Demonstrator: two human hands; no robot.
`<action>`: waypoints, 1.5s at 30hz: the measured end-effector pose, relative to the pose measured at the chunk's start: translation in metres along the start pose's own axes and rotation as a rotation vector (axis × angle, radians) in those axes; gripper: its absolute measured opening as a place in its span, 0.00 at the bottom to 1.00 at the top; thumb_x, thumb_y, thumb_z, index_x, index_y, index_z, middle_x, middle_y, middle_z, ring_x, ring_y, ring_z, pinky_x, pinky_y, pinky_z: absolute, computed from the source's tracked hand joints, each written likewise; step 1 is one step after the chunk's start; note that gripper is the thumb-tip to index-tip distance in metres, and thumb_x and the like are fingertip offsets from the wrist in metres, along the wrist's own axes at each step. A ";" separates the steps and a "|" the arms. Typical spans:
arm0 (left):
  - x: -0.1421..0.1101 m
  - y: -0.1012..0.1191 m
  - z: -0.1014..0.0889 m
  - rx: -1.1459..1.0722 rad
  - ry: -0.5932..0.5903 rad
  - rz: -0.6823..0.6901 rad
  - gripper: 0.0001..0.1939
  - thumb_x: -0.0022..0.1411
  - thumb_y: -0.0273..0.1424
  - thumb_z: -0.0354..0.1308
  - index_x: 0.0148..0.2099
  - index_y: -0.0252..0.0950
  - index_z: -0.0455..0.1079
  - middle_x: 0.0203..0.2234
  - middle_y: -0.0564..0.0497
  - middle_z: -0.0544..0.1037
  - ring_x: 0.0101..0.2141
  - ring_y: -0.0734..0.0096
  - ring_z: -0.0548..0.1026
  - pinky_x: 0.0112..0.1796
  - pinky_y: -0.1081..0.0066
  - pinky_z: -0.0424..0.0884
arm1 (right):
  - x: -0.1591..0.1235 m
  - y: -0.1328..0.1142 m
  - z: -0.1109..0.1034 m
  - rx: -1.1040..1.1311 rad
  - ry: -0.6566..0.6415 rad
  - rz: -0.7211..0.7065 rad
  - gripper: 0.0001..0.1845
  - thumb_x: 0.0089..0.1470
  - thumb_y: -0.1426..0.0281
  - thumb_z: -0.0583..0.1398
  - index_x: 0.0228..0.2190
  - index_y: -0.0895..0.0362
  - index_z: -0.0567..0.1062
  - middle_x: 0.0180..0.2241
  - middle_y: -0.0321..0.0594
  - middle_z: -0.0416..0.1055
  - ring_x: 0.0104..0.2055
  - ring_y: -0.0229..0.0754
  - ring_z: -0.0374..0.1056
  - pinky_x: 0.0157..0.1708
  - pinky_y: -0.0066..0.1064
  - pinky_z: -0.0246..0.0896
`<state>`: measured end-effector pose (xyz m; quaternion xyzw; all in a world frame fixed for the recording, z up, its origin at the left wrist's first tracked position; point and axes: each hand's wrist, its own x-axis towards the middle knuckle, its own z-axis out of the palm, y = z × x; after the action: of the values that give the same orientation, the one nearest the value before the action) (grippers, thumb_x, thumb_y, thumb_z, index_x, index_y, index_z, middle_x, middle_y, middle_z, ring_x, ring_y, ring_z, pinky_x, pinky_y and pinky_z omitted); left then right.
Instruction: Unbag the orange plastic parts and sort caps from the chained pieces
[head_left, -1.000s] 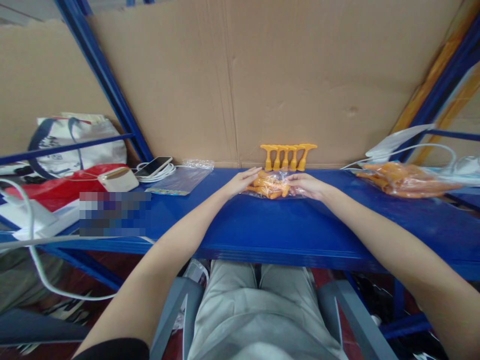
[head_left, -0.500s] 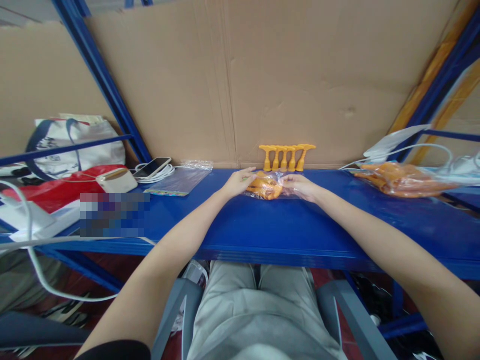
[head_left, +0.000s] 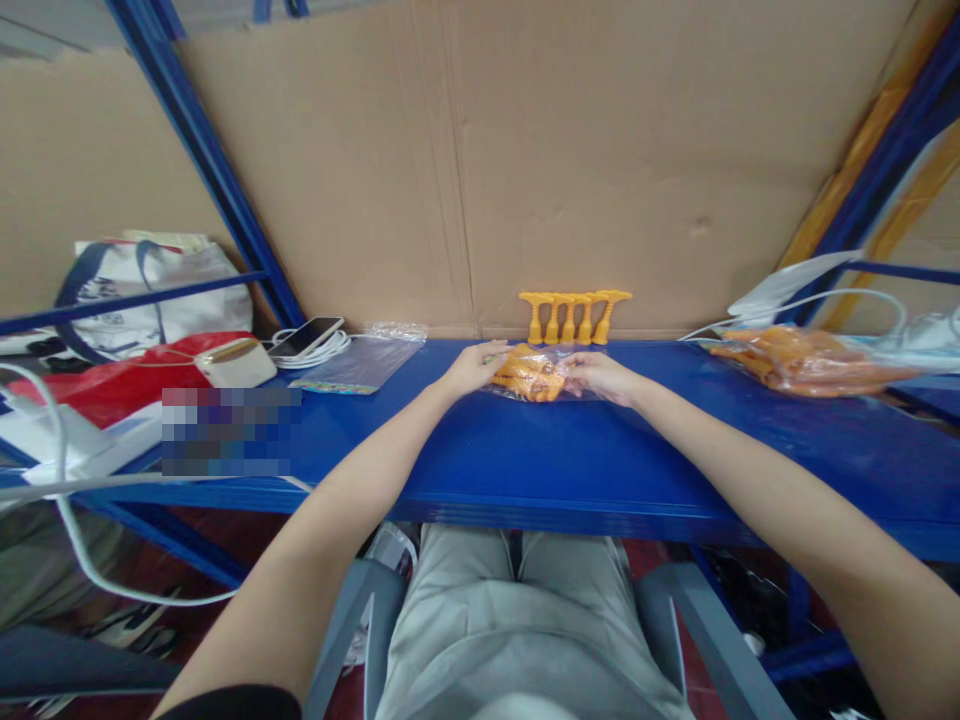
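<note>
A clear plastic bag [head_left: 534,372] with orange pieces in it lies on the blue shelf top, between my two hands. My left hand [head_left: 478,366] is closed on the bag's left side, its fingers reaching over the edge. On the other side, my right hand [head_left: 600,376] pinches the right end of the plastic. Just behind the bag, several orange T-shaped pieces [head_left: 570,316] stand in a row against the cardboard. The exact shape of the bagged pieces is blurred by the shiny film.
At right lies a larger bag of orange pieces [head_left: 806,362] beside white cables. To the left are a flat clear bag [head_left: 371,358], a phone [head_left: 307,338] on a coiled white cable, a power bank [head_left: 236,362] and a red bag [head_left: 112,378]. A cardboard sheet [head_left: 600,150] closes the back.
My right hand has shifted very slightly at the bag's right end, and the plastic around it lies a little flatter. My left hand stays on the bag.
</note>
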<state>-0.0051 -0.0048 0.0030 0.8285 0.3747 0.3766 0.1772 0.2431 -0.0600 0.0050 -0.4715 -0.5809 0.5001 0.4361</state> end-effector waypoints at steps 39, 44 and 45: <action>0.005 0.002 0.006 0.092 0.011 0.001 0.08 0.60 0.32 0.59 0.35 0.37 0.79 0.36 0.50 0.84 0.40 0.63 0.81 0.47 0.66 0.74 | -0.008 -0.010 0.007 -0.105 0.077 -0.042 0.07 0.48 0.80 0.62 0.28 0.57 0.72 0.17 0.34 0.71 0.17 0.32 0.60 0.20 0.24 0.57; 0.005 0.007 0.004 0.188 -0.016 0.023 0.09 0.59 0.29 0.58 0.37 0.39 0.81 0.40 0.50 0.85 0.43 0.61 0.81 0.52 0.63 0.72 | -0.011 -0.022 -0.006 -0.061 -0.029 -0.048 0.17 0.58 0.68 0.54 0.21 0.59 0.74 0.19 0.42 0.73 0.18 0.35 0.62 0.21 0.26 0.56; 0.004 0.008 0.005 0.208 -0.013 0.024 0.09 0.60 0.28 0.58 0.37 0.39 0.81 0.40 0.50 0.84 0.44 0.60 0.81 0.55 0.61 0.70 | -0.012 -0.024 -0.007 -0.069 -0.053 -0.056 0.19 0.59 0.65 0.54 0.21 0.59 0.75 0.20 0.43 0.74 0.20 0.35 0.63 0.22 0.26 0.56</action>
<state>0.0043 -0.0069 0.0066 0.8493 0.4006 0.3323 0.0884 0.2497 -0.0721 0.0291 -0.4566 -0.6220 0.4796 0.4179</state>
